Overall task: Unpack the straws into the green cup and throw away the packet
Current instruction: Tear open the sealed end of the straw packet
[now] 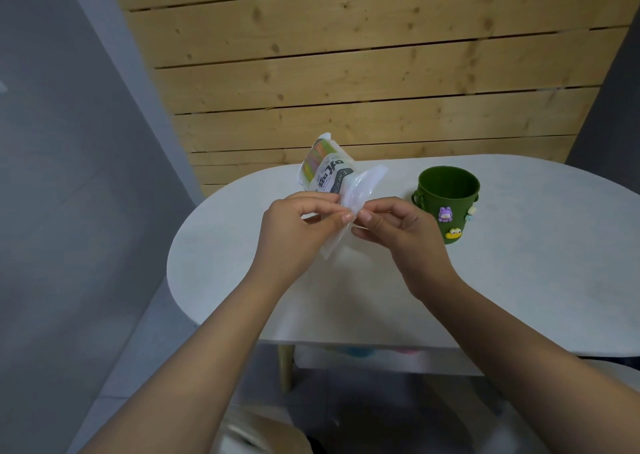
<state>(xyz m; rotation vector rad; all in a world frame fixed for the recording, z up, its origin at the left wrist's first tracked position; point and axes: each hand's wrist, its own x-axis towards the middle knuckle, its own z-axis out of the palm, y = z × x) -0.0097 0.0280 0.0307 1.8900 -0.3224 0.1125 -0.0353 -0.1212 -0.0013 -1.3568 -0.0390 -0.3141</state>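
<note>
Both hands pinch the clear near end of the packet [341,190]: the left hand [298,225] and the right hand [398,226] grip it thumb to finger, held up over the middle of the table [519,297], tilted away. A hard tear could, I'd guess, split it and scatter the coloured straws [317,159] off the far edge. One packet; one green cup [448,200] near the far edge, empty, bearing three visible charms. Straws too bunched to count.
</note>
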